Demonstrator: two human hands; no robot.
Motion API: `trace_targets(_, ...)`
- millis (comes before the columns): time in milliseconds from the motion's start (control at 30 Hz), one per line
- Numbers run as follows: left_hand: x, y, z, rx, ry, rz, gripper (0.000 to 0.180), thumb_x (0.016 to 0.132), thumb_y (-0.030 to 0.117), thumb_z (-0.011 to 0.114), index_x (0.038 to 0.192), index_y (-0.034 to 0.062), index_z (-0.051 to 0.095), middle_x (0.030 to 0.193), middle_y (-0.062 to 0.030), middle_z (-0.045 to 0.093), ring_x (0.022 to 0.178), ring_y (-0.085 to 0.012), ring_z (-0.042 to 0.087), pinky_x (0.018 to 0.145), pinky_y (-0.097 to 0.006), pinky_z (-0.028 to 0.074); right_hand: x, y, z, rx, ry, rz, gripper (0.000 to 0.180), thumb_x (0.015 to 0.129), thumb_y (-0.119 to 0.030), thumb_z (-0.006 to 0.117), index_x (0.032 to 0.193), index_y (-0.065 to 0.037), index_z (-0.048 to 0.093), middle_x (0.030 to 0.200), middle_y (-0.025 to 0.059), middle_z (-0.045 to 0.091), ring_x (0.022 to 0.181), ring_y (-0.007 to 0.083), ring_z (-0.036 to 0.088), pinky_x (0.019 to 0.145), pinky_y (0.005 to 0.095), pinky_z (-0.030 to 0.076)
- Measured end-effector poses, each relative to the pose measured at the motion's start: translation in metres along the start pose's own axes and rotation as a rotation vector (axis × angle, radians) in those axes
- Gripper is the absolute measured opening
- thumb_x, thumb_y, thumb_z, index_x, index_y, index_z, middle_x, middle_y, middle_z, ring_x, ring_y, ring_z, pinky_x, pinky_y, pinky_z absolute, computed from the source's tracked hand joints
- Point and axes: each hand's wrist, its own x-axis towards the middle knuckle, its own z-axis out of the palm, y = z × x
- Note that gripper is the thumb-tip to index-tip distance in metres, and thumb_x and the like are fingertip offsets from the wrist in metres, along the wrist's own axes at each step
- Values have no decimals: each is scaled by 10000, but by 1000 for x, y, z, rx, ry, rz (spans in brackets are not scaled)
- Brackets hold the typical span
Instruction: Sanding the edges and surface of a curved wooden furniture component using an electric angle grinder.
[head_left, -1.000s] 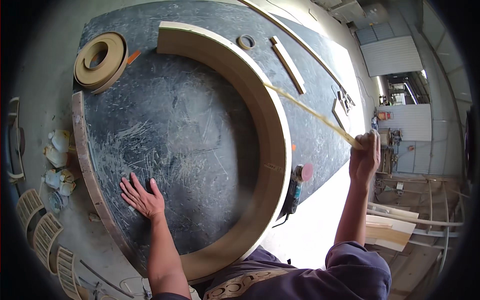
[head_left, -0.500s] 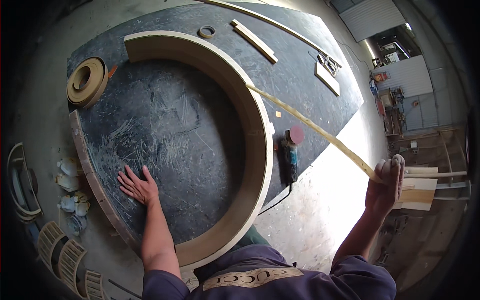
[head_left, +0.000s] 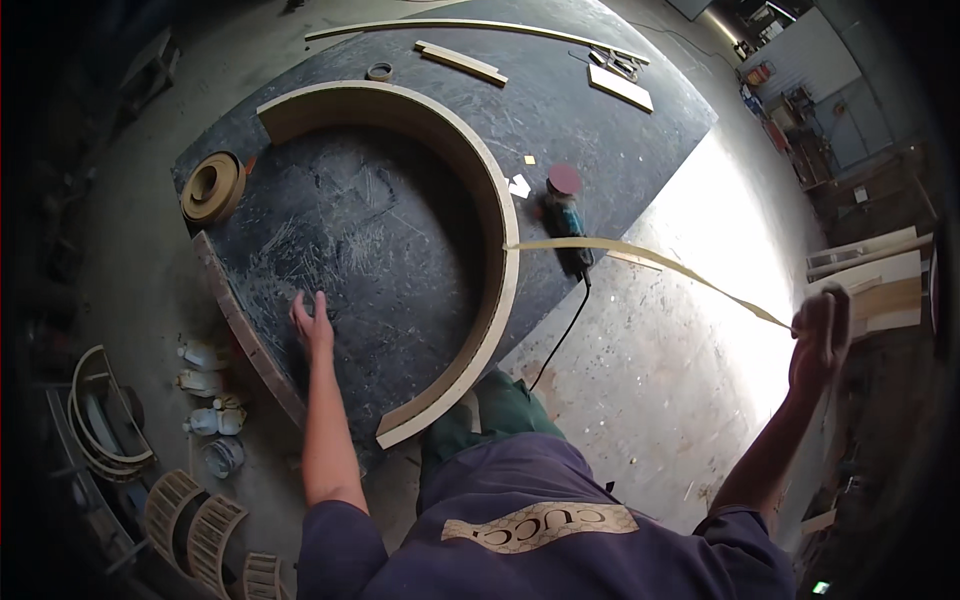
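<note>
A large curved wooden panel (head_left: 495, 190), bent into a C, stands on edge on the dark scratched table (head_left: 300, 230). From its right-hand rim a long, thin, pale yellow strip (head_left: 640, 252) like tape runs out to the right, slightly slack. Its far end is in my right hand (head_left: 822, 325), whose fingers are closed, raised well right of the table. My left hand (head_left: 313, 318) is open over the tabletop inside the curve, fingers apart and holding nothing. Whether it touches the table I cannot tell.
Beside the panel lies a sander (head_left: 567, 215) with a red disc and a cord. A brown coil of edging (head_left: 212, 188), a tape roll (head_left: 379, 71), wooden strips (head_left: 462, 63) and scissors (head_left: 615, 64) lie around it. Plastic jugs (head_left: 200, 382) and curved frames (head_left: 170, 508) are on the floor.
My right hand has moved farther right, and more of the strip is off the rim, its joining point lower down. My left hand's fingers have drawn in. The whole view has shifted.
</note>
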Motion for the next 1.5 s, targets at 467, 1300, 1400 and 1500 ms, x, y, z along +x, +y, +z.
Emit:
trace_targets(467, -263, 136, -41, 88, -424, 399, 583, 1022, 270, 730, 1532, 81, 519, 1538, -164, 480, 1381, -345, 522, 1088, -472, 489, -268, 258, -436, -1202, 888, 953, 511, 1089, -443, 536, 1114, 2, 786, 1117, 166, 796, 1022, 324, 746, 888, 450, 561)
trace_targets(1300, -340, 179, 17, 310, -247, 130, 575, 1014, 248, 738, 1515, 72, 519, 1538, -190, 456, 1380, -370, 505, 1100, -475, 469, -140, 601, -402, -341, 426, 1018, 512, 1060, -251, 535, 1540, -75, 572, 1254, 148, 752, 1055, 282, 763, 829, 447, 607)
trace_targets(1400, -349, 161, 17, 276, -222, 0, 572, 1017, 251, 738, 1518, 85, 520, 1550, -181, 451, 1393, -366, 502, 1102, -474, 473, -112, 619, -411, -354, 366, 1036, 604, 1031, -174, 509, 1626, -98, 435, 1504, 162, 580, 981, 329, 732, 830, 448, 626)
trace_targets(1500, -365, 192, -15, 437, -66, 9, 576, 1019, 260, 740, 1523, 102, 511, 1560, -174, 449, 1406, -364, 500, 1091, -488, 484, -93, 598, -260, -468, 296, 1318, 631, 1034, -357, 597, 1588, -73, 493, 1367, 172, 662, 941, 309, 717, 785, 422, 608)
